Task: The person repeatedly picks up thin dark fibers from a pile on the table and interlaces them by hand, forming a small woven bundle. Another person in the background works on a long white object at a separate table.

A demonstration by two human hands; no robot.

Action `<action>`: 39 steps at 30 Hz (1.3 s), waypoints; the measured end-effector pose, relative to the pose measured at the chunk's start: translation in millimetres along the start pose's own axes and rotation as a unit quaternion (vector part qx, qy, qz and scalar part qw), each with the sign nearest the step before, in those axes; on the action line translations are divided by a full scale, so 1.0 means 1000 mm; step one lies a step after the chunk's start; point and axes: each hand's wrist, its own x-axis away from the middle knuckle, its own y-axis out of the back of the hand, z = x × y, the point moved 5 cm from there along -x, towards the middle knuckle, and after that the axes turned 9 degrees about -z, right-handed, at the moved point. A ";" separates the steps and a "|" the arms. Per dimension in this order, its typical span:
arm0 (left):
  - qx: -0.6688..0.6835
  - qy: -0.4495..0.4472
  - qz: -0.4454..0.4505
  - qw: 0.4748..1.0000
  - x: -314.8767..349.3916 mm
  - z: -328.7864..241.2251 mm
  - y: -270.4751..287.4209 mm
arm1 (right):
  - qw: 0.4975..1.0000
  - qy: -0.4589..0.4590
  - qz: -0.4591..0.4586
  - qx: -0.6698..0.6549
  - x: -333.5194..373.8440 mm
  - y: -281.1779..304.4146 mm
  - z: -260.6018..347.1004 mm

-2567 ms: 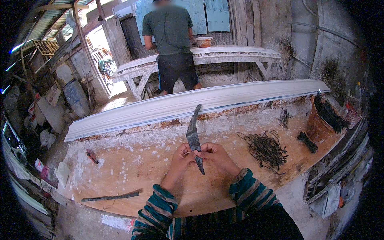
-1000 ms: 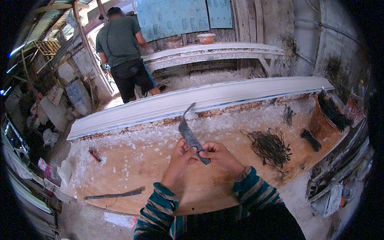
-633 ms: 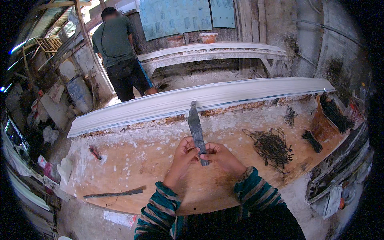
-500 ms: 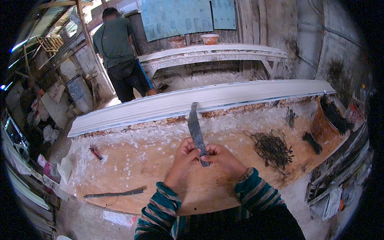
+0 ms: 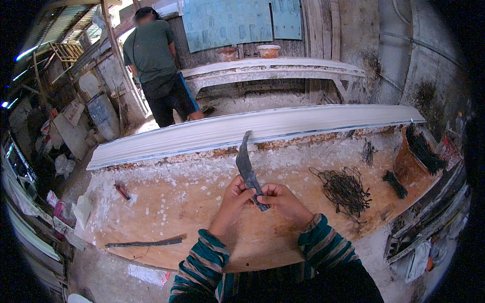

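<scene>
Both hands hold a dark grey flat strip upright over the wooden table. Its upper part curves and reaches toward the long white moulding; whether it is rubber or cloth I cannot tell. My left hand is closed, its thumb and fingers pinching the strip low down. Beside it, my right hand pinches the lower end, which sticks out below the fingers. A second narrow dark strip lies at the table's near left. A small red-and-black tool, perhaps a cutter, rests further back on the left.
A tangle of black cords lies right of my hands. Further right are a small dark bundle and a brown container stuffed with black strands. The white moulding spans the table's far side. Beyond it a person stands by a bench.
The strip's upper part bends more and its lower end has swung slightly right. My hands keep their grip. The person at the back appears slightly further right.
</scene>
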 end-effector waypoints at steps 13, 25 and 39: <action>0.011 0.018 -0.033 0.999 0.004 -0.004 -0.005 | 0.999 -0.023 0.024 -0.015 0.001 0.000 -0.005; 0.037 -0.006 -0.094 0.995 0.000 -0.007 0.005 | 0.997 -0.048 0.055 0.004 0.005 -0.009 -0.003; -0.013 -0.036 -0.027 0.999 -0.002 -0.007 0.001 | 0.998 -0.043 -0.010 0.049 0.000 0.000 -0.014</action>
